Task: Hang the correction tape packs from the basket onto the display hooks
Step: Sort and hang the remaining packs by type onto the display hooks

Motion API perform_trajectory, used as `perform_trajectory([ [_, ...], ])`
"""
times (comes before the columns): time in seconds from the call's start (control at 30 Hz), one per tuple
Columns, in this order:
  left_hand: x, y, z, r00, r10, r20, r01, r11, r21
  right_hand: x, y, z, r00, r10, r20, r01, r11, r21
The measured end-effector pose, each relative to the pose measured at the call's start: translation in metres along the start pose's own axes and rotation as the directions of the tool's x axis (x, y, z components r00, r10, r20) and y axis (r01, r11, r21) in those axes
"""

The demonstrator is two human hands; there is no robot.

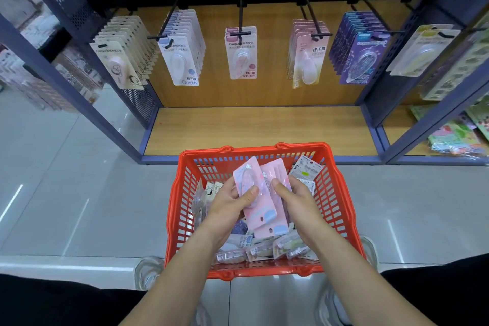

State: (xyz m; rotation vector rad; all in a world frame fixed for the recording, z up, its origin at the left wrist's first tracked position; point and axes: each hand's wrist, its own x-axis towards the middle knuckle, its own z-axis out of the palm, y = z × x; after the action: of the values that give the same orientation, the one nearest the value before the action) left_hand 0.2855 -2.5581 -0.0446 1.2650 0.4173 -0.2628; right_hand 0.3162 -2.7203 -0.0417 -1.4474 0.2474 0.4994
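Two bare hands, left hand (pixel 229 200) and right hand (pixel 294 197), together grasp overlapping pink correction tape packs (pixel 260 194) above a red basket (pixel 341 204) below the display hooks (pixel 240 17).

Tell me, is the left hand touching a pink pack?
Touching. The head view shows the left hand with its thumb pressed on the front pink pack.

Red basket (pixel 182 209) on grey floor, loose packs inside. Left hand (pixel 230 204) gripping pink correction tape pack (pixel 254 193), thumb on its face; right hand (pixel 293 196) pinching second pink pack (pixel 275 174) just beside it. Display hooks (pixel 240 16) above, carded packs hanging in rows.
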Motion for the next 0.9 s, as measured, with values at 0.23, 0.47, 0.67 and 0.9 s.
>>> perform_trajectory([
  [0.23, -0.001, -0.004, 0.003, 0.998, -0.03, 0.062, 0.034, 0.998, -0.054, -0.006, 0.004, 0.007, 0.993, 0.026, 0.111, -0.024, 1.0, -0.013],
  [0.47, 0.008, 0.002, 0.0, 0.999, -0.025, 0.039, 0.025, 0.999, -0.021, -0.003, 0.001, 0.001, 0.996, 0.015, 0.09, -0.023, 0.996, 0.09],
  [0.67, 0.003, 0.006, -0.007, 0.993, -0.11, -0.03, 0.107, 0.991, -0.075, 0.003, -0.011, -0.002, 0.988, 0.046, 0.146, -0.047, 0.999, 0.005],
  [0.9, -0.001, 0.013, -0.006, 0.994, -0.109, 0.014, 0.109, 0.993, 0.043, 0.01, -0.04, -0.012, 0.976, 0.109, 0.191, -0.083, 0.987, -0.137],
])
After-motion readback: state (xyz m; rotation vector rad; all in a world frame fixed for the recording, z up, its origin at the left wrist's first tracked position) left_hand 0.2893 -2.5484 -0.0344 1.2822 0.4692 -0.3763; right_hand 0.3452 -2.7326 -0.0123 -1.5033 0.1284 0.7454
